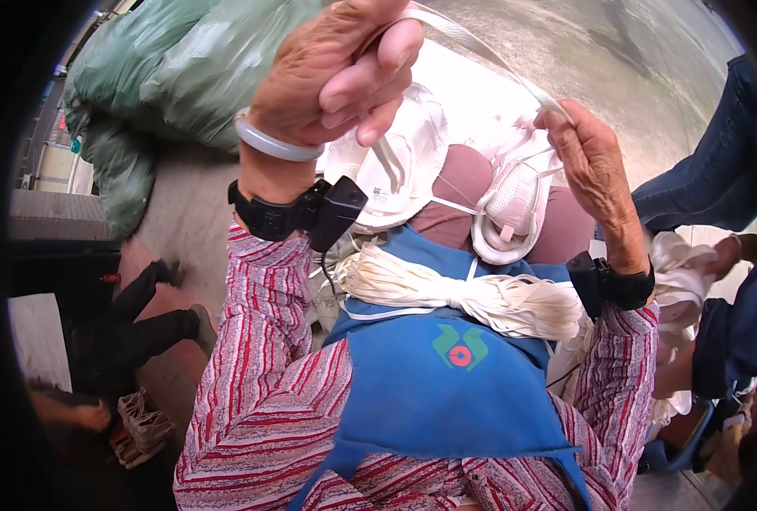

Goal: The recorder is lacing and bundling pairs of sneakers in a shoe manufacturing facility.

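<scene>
A flat white shoelace (489, 55) arcs between my two raised hands. My left hand (344, 77) is closed around one part of it, and a tail hangs below the fingers. Its top edge runs out of the picture. Fingers pinched, my right hand (584, 149) grips the lace lower down, just beside a white shoe (510, 192) resting on my knees. This shoe has a mesh tongue and laces across it. Left of it, under my left hand, lies another white shoe piece (408, 170). A tied bundle of white laces (463, 294) lies across my lap on the blue apron (446, 400).
Large green plastic sacks (182, 68) stand at the far left. On the right sits a person in blue jeans (710, 162), near a heap of white shoes (681, 272). At the left edge are another person's dark-trousered legs (140, 315) and a small bundle of laces (144, 422).
</scene>
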`<state>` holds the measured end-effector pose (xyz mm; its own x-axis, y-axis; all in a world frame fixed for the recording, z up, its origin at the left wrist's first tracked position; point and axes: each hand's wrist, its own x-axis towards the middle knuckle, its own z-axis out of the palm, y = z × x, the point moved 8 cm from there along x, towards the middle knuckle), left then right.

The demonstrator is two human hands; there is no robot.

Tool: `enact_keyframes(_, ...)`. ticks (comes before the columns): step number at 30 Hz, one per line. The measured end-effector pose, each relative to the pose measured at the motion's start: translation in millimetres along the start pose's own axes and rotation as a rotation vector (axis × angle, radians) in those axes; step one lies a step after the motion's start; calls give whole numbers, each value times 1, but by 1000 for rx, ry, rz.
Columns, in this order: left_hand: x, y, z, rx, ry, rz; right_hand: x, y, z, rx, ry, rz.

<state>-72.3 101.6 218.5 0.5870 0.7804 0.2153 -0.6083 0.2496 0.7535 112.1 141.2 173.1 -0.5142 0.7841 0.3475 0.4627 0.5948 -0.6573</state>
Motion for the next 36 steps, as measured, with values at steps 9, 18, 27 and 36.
enact_keyframes(9, -2, 1, -17, 228, 160, -3, 6, -18, -37, 163, 177, -77)
enact_keyframes(18, -10, -6, -35, 445, 231, 13, 15, -32, -52, 232, 186, -176)
enact_keyframes(27, 6, -20, -31, 436, 244, -48, 17, -54, -83, 260, 254, -185)
enact_keyframes(36, 22, -55, -30, 453, 229, -208, 26, -56, -122, 275, 468, -187)
